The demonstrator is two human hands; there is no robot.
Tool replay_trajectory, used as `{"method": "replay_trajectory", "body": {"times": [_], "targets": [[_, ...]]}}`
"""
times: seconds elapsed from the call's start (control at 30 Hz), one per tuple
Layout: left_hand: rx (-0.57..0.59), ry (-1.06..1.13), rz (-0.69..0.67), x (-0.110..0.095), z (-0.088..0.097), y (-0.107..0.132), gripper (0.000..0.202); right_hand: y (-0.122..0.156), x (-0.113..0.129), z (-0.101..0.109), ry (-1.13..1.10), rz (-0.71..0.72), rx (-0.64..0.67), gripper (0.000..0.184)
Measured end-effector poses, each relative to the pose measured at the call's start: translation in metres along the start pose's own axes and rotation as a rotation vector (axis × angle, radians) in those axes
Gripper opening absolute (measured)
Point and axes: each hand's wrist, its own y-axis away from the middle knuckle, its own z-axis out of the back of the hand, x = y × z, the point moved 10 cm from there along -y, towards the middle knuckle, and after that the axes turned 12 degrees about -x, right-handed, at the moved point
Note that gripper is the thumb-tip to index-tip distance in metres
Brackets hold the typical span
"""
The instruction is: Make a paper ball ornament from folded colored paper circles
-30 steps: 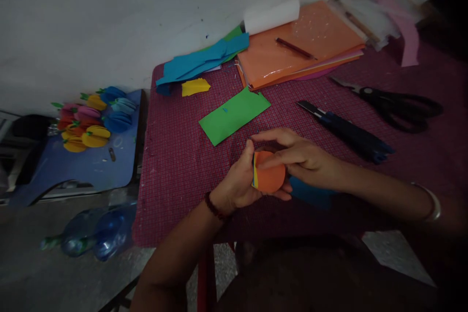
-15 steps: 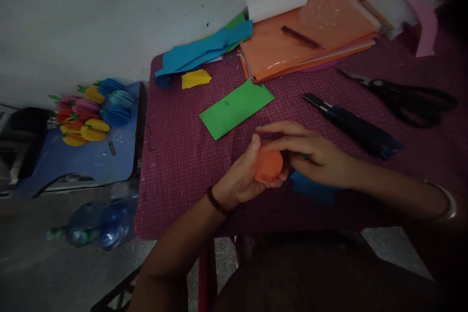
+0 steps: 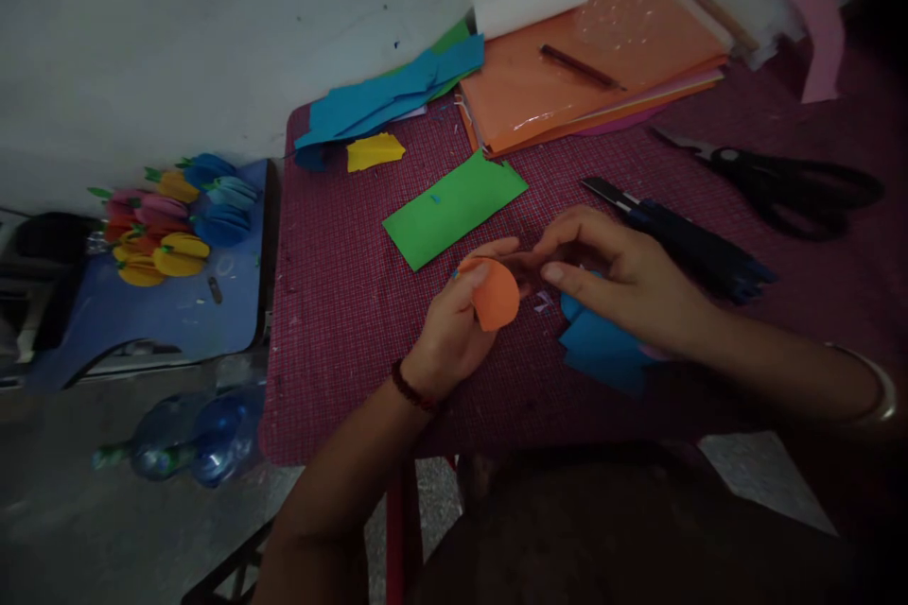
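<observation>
My left hand is closed round a folded orange paper disc, held just above the red checked tablecloth. My right hand hovers beside the disc, fingers curled and pinched toward its edge; whether they touch it I cannot tell. A blue paper piece lies under my right wrist. A green paper rectangle rests just beyond both hands.
A black craft knife and black scissors lie to the right. An orange sheet stack with a pencil, blue strips and a yellow scrap sit at the back. Paper fruits lie on a blue stool; plastic bottles on the floor.
My left hand turned the orange disc and lifted it slightly left. My right hand came off the disc and drew back to the right, uncovering more blue paper.
</observation>
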Motion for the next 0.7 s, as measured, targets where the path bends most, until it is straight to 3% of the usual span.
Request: {"method": "replay_trajectory", "body": {"times": [0.1, 0.2, 0.33, 0.4, 0.47, 0.53, 0.6, 0.7], "targets": [[0.082, -0.168, -0.165, -0.007, -0.003, 0.002, 0.036, 0.001, -0.012, -0.008, -0.075, -0.175, 0.088, 0.025], [0.202, -0.345, -0.313, -0.014, -0.011, 0.009, 0.04, 0.004, -0.013, -0.016, -0.127, -0.218, 0.159, 0.028], [0.366, -0.627, -0.476, -0.022, -0.028, 0.019, 0.043, 0.013, -0.005, -0.035, -0.165, -0.137, 0.356, 0.016], [0.395, -0.808, -0.63, -0.031, -0.035, 0.023, 0.052, 0.012, 0.001, -0.035, -0.129, -0.022, 0.361, 0.007], [0.319, -0.959, -0.802, -0.043, -0.035, 0.023, 0.067, 0.005, 0.003, -0.027, -0.063, 0.089, 0.28, 0.007], [0.15, -1.051, -0.898, -0.054, -0.024, 0.018, 0.069, -0.001, 0.002, -0.017, -0.006, 0.158, 0.182, 0.007], [-0.005, -1.085, -0.854, -0.056, -0.007, 0.008, 0.055, -0.006, -0.003, -0.011, 0.018, 0.19, 0.121, 0.008], [-0.044, -1.094, -0.728, -0.042, 0.005, -0.005, 0.035, -0.007, -0.013, -0.014, 0.04, 0.221, 0.119, 0.006]]}}
